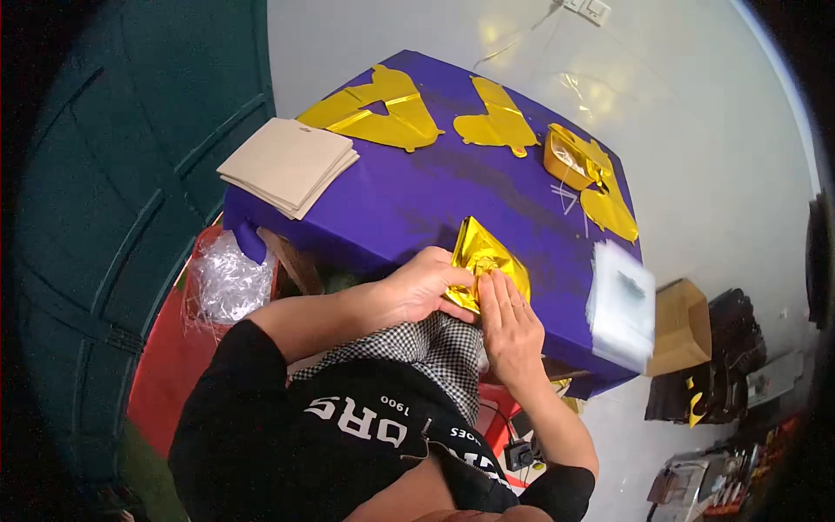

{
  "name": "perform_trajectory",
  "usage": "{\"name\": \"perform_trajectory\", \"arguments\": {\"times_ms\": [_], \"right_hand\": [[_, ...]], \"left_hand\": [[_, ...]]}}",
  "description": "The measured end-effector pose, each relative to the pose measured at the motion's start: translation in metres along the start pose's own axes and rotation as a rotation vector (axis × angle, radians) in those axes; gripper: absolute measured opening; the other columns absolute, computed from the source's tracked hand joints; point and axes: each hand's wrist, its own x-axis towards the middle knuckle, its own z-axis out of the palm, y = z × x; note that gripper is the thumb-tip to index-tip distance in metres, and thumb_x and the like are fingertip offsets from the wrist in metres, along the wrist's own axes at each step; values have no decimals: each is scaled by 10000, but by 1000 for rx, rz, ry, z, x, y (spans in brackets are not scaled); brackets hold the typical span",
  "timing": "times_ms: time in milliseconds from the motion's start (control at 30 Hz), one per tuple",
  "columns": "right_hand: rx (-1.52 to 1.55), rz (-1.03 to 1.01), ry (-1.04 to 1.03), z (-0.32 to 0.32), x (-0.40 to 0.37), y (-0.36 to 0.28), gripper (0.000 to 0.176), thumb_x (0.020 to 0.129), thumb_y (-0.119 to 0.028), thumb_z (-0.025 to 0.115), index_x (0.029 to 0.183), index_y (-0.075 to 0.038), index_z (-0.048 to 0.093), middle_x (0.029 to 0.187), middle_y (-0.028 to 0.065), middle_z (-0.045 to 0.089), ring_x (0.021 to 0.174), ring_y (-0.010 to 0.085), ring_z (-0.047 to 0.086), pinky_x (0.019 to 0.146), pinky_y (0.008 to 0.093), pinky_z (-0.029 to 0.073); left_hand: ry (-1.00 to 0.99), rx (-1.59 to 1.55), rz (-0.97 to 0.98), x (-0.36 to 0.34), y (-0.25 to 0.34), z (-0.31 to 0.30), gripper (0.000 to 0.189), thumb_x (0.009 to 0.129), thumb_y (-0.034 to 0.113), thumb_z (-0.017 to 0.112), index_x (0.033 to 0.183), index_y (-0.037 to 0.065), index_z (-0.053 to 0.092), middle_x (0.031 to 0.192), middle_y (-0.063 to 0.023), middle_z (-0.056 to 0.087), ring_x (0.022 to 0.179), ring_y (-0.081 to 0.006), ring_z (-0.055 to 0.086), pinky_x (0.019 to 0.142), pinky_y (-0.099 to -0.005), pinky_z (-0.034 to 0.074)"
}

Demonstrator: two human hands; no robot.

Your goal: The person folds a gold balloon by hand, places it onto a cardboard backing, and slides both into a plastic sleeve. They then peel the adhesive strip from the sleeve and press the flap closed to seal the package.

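Observation:
A folded gold foil balloon (487,257), shiny and creased, is between my hands at the table's near edge. My left hand (422,285) grips its lower left side, thumb on top and fingers partly underneath. From the right, my right hand (511,326) is closed against the same foil. Its fingers lie close together over the creased middle, while its thumb is hidden. Flat gold foil balloons lie farther back: a triangular one (407,119) at the back left, an angled one (497,130) at the back middle and another (613,209) along the right edge.
A purple cloth covers the table (417,196). On it are a stack of beige sheets (283,165), a yellow tub (565,163), thin white straws (565,198) and clear plastic bags (622,300). Clear shredded plastic (228,280) fills a red container at left; a cardboard box (678,326) stands right.

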Motion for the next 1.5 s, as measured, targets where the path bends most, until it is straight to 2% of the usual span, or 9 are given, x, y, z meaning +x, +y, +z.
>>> {"name": "perform_trajectory", "arguments": {"times_ms": [200,433,600,667,800,833,933,1333,1500], "right_hand": [[189,73,115,-6,5,25,506,823,13,578,1326,46,539,1232,237,638,1115,364,658,889,412,559],[1185,971,243,-48,-16,67,291,904,41,540,1175,102,627,1054,92,689,914,130,629,850,270,492],[1643,1156,293,-17,-42,99,277,865,-46,641,1126,47,641,1034,87,701,834,151,662,776,276,525],[1710,1224,288,-8,-50,104,258,861,-27,641,1110,40,646,1018,96,709,814,162,674,767,286,541],[1749,1306,338,1,-53,108,190,860,29,625,1048,30,656,952,95,715,759,160,678,715,292,559],[1735,1323,340,2,-55,110,186,859,29,627,1043,29,656,945,92,714,754,156,675,710,288,557],[1736,1324,325,9,-63,115,177,852,34,626,1026,27,657,935,82,710,746,149,665,719,284,549],[1747,1292,277,7,-61,113,217,847,-14,665,1056,45,668,1001,104,720,832,172,681,782,303,547],[1750,1284,279,9,-62,113,234,858,-15,667,1082,50,666,1020,107,720,843,178,683,797,313,546]], "left_hand": [[-123,21,31,-8,21,-25,353,999,210,519,1220,-59,574,1047,-189,698,870,-288,722,746,-414,610],[355,681,428,-43,64,-68,267,1014,150,495,1071,-61,647,963,-170,722,851,-234,724,738,-321,585],[1013,1507,784,-54,127,-154,258,960,134,535,1043,-76,660,938,-175,705,837,-334,691,775,-390,542],[1007,1718,671,-56,152,-179,253,948,123,525,1038,-61,674,1065,-220,671,1007,-379,636,904,-390,499],[915,1901,-69,-46,164,-211,753,921,530,531,1290,-127,518,1432,-353,395,1356,-479,363,1122,-542,291],[896,1832,-115,-44,154,-206,1034,855,679,520,1437,-149,309,1513,-398,222,1431,-544,173,1150,-637,153],[819,1911,-225,-38,135,-153,1070,856,667,542,1489,-125,202,1540,-392,158,1456,-541,90,1152,-657,97],[740,1735,-155,-35,167,-154,696,889,363,642,1400,-53,418,1518,-311,301,1433,-512,216,1159,-582,235],[495,1843,207,-13,181,-172,589,885,301,655,1365,-4,498,1530,-295,304,1458,-495,172,1194,-537,173]]}}
